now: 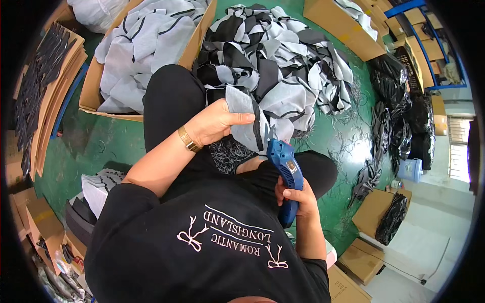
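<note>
Black shirt [151, 237]; left hand [212, 122] is pinching grey cloth [240, 101], seemingly mid-trim; right hand [302, 199] is wrapping blue tool [289, 165]; beyond the fingers [241, 119], heap [268, 56] probably waiting, boxed cloth [139, 48] possibly done.

My left hand [214, 122] pinching a gray fabric piece [245, 132], my right hand [302, 198] gripping a blue handheld tool [287, 164], fabric pile [273, 55] beyond, open carton [201, 34] far left.

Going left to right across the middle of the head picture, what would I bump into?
Black pieces → left hand → grey fabric piece → blue power tool → shiny black bags → bright window.
</note>
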A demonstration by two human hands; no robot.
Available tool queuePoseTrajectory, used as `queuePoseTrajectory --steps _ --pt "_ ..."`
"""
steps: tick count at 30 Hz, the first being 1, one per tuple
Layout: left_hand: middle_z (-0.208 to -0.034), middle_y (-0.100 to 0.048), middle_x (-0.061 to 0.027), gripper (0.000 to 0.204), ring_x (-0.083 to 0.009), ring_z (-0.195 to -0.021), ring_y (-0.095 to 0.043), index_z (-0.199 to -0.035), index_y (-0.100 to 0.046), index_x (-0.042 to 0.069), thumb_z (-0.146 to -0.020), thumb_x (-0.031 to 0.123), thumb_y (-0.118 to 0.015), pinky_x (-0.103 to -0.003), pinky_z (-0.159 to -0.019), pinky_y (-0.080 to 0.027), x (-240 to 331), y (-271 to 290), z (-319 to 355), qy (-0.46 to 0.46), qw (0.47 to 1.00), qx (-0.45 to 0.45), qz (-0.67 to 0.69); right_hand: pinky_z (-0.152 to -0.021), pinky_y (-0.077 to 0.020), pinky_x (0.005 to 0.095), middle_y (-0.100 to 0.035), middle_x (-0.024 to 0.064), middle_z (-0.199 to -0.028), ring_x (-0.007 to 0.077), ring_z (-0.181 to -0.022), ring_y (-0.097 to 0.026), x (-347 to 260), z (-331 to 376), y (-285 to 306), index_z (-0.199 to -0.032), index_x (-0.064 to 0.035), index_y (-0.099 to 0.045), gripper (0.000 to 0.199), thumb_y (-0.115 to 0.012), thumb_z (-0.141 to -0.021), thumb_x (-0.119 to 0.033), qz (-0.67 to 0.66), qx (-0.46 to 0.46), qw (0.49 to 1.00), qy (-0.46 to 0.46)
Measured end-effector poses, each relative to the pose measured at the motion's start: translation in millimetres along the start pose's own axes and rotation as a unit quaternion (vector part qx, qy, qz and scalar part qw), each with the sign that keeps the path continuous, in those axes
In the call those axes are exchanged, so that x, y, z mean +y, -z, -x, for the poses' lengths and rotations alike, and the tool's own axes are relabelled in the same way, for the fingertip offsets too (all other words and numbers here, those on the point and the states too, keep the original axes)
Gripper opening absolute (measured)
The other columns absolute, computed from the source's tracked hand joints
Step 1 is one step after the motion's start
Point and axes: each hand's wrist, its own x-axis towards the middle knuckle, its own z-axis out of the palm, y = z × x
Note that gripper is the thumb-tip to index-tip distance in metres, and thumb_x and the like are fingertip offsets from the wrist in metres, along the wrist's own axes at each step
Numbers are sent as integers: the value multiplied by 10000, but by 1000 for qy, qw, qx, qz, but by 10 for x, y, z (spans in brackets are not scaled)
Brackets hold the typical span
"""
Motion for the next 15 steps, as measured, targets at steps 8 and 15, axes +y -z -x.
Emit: queuePoseTrajectory --steps 8,15 --pt "-968 -648 -11 255 -100 -885 -609 -1058 -619 31 -820 62 -704 -262 -816 -485 98 -41 107 3 998 -27 -56 -467 -427 282 -522 80 -632 181 -471 -498 5 -3 -105 -870 16 -540 359 -734 -606 -129 25 -14 996 -85" --pt "-975 -651 -12 245 -95 -886 -606 -1046 -624 26 -816 53 -705 -263 -819 -485 95 -116 100 17 997 -17 -79 -497 -467 289 -585 90 -688 192 -509 -561 68 -5 -25 -908 27 -586 342 -746 -628 -85 -26 -34 995 -88"
